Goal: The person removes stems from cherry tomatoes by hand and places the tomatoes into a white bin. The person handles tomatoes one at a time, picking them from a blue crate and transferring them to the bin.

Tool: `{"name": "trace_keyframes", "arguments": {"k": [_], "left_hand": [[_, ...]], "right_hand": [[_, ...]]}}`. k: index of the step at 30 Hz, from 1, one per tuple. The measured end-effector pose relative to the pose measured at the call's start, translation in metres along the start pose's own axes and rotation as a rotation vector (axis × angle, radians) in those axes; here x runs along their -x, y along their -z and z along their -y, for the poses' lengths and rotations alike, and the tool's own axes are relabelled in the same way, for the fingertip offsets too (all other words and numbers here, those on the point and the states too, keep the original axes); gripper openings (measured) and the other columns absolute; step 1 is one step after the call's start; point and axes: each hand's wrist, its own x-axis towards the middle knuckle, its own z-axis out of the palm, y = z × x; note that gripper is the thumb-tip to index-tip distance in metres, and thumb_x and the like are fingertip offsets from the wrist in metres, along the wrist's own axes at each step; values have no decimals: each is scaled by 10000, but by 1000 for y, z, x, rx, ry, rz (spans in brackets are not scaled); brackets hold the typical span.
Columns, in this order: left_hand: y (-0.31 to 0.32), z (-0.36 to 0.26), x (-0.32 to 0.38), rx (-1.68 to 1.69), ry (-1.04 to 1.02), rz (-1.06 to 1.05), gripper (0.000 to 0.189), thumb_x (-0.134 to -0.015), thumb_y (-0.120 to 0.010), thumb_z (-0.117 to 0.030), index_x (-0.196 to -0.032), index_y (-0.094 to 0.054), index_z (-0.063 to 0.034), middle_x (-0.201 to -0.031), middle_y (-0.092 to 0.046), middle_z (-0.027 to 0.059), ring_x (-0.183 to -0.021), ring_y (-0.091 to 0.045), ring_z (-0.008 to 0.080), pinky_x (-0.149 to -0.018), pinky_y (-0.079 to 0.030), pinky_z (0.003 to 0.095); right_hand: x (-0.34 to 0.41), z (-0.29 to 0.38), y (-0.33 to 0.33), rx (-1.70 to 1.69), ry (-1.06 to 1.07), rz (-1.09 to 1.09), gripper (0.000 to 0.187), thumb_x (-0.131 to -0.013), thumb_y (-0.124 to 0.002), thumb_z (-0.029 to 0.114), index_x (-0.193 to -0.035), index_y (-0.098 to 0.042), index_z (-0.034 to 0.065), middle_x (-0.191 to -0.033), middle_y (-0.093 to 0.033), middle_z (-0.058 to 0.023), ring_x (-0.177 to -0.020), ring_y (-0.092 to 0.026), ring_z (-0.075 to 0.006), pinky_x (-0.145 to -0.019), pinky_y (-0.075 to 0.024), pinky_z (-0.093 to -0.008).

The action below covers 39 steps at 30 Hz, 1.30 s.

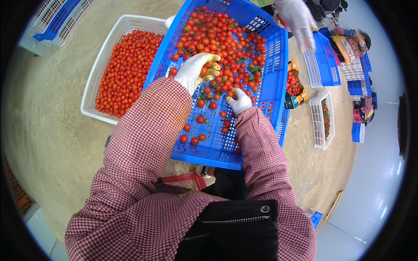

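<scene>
A large blue perforated plastic crate (pixel 212 154) lies before me with many loose cherry tomatoes (pixel 225 62), some with green stems. My left hand (pixel 197 70), in a white glove with yellow fingers, is curled around a few cherry tomatoes (pixel 204 70) over the middle of the crate. Further right, my right hand (pixel 241 101), also gloved, has its fingertips on an orange cherry tomato (pixel 231 93). At the left stands a white plastic basket (pixel 87 98) of stemless-looking cherry tomatoes (pixel 127 71).
Another person's gloved hand (pixel 297 23) is above the crate's far right corner. To the right stand a cardboard box (pixel 302 97) of tomatoes and a white crate (pixel 321 143). Stacked crates (pixel 58 23) are at the upper left; a red stool (pixel 184 178) shows below.
</scene>
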Motion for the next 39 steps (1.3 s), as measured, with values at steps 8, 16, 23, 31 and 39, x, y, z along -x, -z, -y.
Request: {"name": "trace_keyframes", "arguments": {"k": [8,16,23,31,39], "left_hand": [[1,0,0,1,-19,21,264,-893,-435,-245,-982,-565,-33,-782,-594,53,-681,-581,123,-534,-430,200],[1,-5,0,128,-80,-194,186,-840,-489,-200,-905,-562,-42,-772,-592,59,-630,-572,131,-489,-423,205],[1,-3,3,139,-112,-188,211,-849,-482,-212,-933,-565,-38,-818,-605,70,-663,-576,126,-509,-428,202],[7,2,-4,37,-18,-127,216,-862,-464,-208,-928,-584,-41,-831,-607,58,-700,-587,131,-547,-444,216],[2,21,-3,-688,175,295,326,-836,-560,-325,-969,-545,-28,-796,-600,30,-604,-560,84,-490,-431,193]], "right_hand": [[-6,11,-5,272,96,42,369,-688,-653,260,-992,-572,67,-890,-615,-142,-830,-604,-282,-744,-475,-341],[29,-11,164,185,-120,-738,282,-674,-633,263,-905,-626,100,-836,-634,-106,-752,-621,-258,-676,-484,-341],[17,8,103,84,231,-403,288,-673,-622,187,-959,-640,152,-897,-625,-95,-834,-590,-274,-746,-476,-352],[1,24,6,313,162,100,326,-726,-630,110,-1036,-533,73,-906,-606,-121,-828,-605,-244,-722,-481,-321],[25,73,30,-766,177,102,292,-749,-611,6,-1012,-486,-5,-766,-572,-24,-645,-523,-51,-592,-434,-179]]}}
